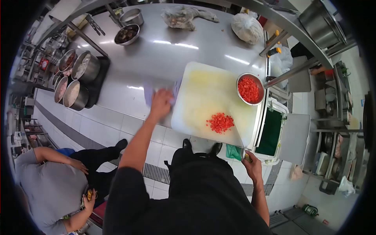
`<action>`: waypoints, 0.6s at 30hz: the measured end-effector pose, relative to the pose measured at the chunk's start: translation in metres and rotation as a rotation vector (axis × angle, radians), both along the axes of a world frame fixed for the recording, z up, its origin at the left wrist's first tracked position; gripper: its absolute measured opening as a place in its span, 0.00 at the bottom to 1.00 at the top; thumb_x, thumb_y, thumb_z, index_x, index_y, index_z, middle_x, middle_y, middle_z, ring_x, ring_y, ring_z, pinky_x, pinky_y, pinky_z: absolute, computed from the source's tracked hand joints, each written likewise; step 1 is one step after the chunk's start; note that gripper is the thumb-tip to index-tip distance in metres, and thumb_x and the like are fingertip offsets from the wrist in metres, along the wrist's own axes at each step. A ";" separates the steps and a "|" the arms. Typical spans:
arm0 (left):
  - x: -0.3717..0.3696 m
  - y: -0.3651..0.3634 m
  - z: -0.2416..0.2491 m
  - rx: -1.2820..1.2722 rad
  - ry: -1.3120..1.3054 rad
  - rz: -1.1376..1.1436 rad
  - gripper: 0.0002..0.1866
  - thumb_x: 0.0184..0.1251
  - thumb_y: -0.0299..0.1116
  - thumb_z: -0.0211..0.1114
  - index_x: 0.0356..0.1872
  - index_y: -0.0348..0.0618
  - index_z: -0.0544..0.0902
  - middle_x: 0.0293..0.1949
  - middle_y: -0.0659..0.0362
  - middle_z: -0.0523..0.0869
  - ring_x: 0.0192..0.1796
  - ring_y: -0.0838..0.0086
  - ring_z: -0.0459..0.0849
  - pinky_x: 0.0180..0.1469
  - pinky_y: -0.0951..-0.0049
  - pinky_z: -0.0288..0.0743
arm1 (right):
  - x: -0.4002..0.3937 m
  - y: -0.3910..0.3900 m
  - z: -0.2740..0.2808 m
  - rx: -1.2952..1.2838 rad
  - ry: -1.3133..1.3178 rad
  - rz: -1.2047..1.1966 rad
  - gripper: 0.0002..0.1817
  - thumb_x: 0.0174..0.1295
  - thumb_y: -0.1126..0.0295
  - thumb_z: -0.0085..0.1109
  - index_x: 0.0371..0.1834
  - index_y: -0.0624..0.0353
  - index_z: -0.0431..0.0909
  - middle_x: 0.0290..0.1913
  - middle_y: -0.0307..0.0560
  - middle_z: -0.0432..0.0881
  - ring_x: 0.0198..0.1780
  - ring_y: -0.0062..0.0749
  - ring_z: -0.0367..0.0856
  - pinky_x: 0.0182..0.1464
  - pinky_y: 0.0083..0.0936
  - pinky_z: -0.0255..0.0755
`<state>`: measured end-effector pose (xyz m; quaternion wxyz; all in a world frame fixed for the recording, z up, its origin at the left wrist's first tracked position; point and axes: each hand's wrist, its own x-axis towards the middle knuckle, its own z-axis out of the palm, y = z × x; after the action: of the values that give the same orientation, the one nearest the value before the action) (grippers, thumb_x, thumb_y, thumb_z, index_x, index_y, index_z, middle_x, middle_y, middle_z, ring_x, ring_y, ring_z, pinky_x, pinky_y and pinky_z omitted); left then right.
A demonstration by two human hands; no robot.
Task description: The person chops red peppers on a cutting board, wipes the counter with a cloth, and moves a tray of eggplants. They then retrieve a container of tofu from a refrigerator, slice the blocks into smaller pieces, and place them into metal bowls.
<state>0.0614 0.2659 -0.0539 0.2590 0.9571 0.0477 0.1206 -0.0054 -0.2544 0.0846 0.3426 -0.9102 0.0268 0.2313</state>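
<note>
My left hand (161,102) rests on a pale cloth (150,92) lying on the steel counter (164,58), just left of the white cutting board (203,94). My right hand (252,164) grips the handle of a knife (239,135) whose blade points up toward the board's near right edge. A small pile of diced red vegetable (220,122) lies on the board beside the blade. A steel bowl (250,89) filled with more red dice sits on the board's right corner.
Steel pots (76,74) stand on a dark tray at the left. Two bowls (127,34) and plastic bags (246,28) sit at the counter's far side. Another person in grey (51,188) crouches at lower left. A green-lined bin (270,133) is to the right.
</note>
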 end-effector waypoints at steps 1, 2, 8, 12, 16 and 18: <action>-0.042 -0.013 0.009 0.003 0.042 0.010 0.13 0.53 0.25 0.60 0.39 0.53 0.87 0.54 0.60 0.85 0.64 0.56 0.75 0.69 0.49 0.62 | 0.004 -0.004 0.000 0.002 -0.011 0.041 0.27 0.61 0.66 0.70 0.64 0.60 0.80 0.41 0.52 0.88 0.41 0.30 0.84 0.50 0.29 0.77; -0.083 -0.024 0.021 -0.034 0.073 0.022 0.10 0.52 0.25 0.62 0.34 0.52 0.86 0.51 0.61 0.85 0.62 0.57 0.75 0.68 0.49 0.61 | 0.009 -0.010 -0.003 -0.008 -0.015 0.061 0.26 0.60 0.66 0.71 0.63 0.61 0.81 0.41 0.51 0.88 0.41 0.28 0.84 0.49 0.28 0.77; -0.188 -0.021 0.069 -0.898 0.072 0.643 0.13 0.58 0.21 0.55 0.41 0.33 0.86 0.38 0.56 0.87 0.39 0.70 0.83 0.45 0.73 0.76 | 0.020 -0.028 -0.029 0.169 0.034 0.067 0.27 0.61 0.69 0.71 0.64 0.64 0.80 0.37 0.44 0.85 0.36 0.23 0.80 0.42 0.23 0.76; -0.135 0.026 0.129 -0.761 -0.199 0.649 0.16 0.65 0.26 0.55 0.50 0.33 0.84 0.41 0.57 0.87 0.44 0.73 0.83 0.50 0.73 0.76 | 0.033 -0.023 -0.012 0.164 0.193 0.060 0.28 0.61 0.64 0.71 0.64 0.60 0.80 0.42 0.56 0.89 0.43 0.38 0.88 0.50 0.29 0.78; -0.076 0.103 0.087 -0.455 -0.135 0.613 0.19 0.68 0.32 0.58 0.57 0.38 0.85 0.49 0.51 0.89 0.51 0.63 0.86 0.58 0.68 0.76 | 0.034 -0.023 -0.004 0.097 0.028 0.159 0.27 0.62 0.63 0.70 0.63 0.60 0.80 0.41 0.56 0.89 0.41 0.40 0.89 0.48 0.31 0.78; -0.055 0.112 0.025 -0.456 0.285 0.531 0.22 0.70 0.38 0.60 0.61 0.41 0.83 0.61 0.47 0.84 0.63 0.52 0.81 0.67 0.60 0.71 | 0.028 -0.022 -0.003 0.095 -0.005 0.112 0.26 0.62 0.64 0.70 0.62 0.62 0.80 0.39 0.52 0.87 0.40 0.34 0.85 0.47 0.29 0.78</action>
<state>0.0062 0.3776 -0.0292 0.4158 0.8364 0.3554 0.0353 0.0229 -0.2768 0.0817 0.3718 -0.8936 -0.0363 0.2488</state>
